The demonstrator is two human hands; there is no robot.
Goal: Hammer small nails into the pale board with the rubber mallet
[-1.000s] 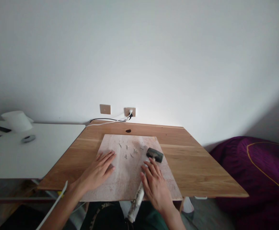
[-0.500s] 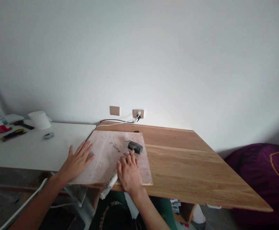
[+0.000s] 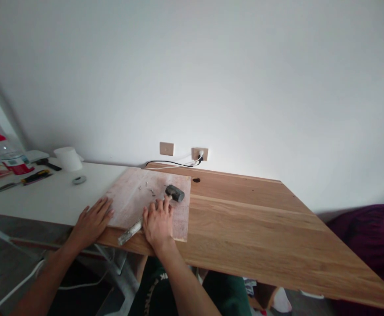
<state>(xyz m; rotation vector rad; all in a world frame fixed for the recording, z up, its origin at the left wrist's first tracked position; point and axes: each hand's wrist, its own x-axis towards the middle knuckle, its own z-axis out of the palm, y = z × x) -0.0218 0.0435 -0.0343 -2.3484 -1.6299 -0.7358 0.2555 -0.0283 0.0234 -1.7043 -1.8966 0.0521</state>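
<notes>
The pinkish-white board [image 3: 122, 193] lies across the white table and the wooden tabletop. On its front left edge rests my left hand [image 3: 95, 219], fingers stretched out and holding nothing. My right hand [image 3: 159, 219] lies palm down over the handle of a black-headed mallet [image 3: 175, 193], fingers spread and reaching toward the head. The middle of the handle is hidden under that hand, and its whitish end sticks out over the front edge. Several small screws [image 3: 153, 192] are scattered on the board behind my right hand.
The white table [image 3: 56, 202] holds a bottle [image 3: 12, 153], a white roll [image 3: 68, 159], a grey tape roll [image 3: 79, 180] and a yellow-black tool [image 3: 35, 176]. The wooden tabletop [image 3: 244, 228] has a hole [image 3: 196, 180]. Cables [image 3: 175, 165] run to a wall socket [image 3: 200, 154].
The board has slid left with both hands and the mallet, uncovering the hole in the wooden tabletop. The screws are now spread apart. The view has shifted left.
</notes>
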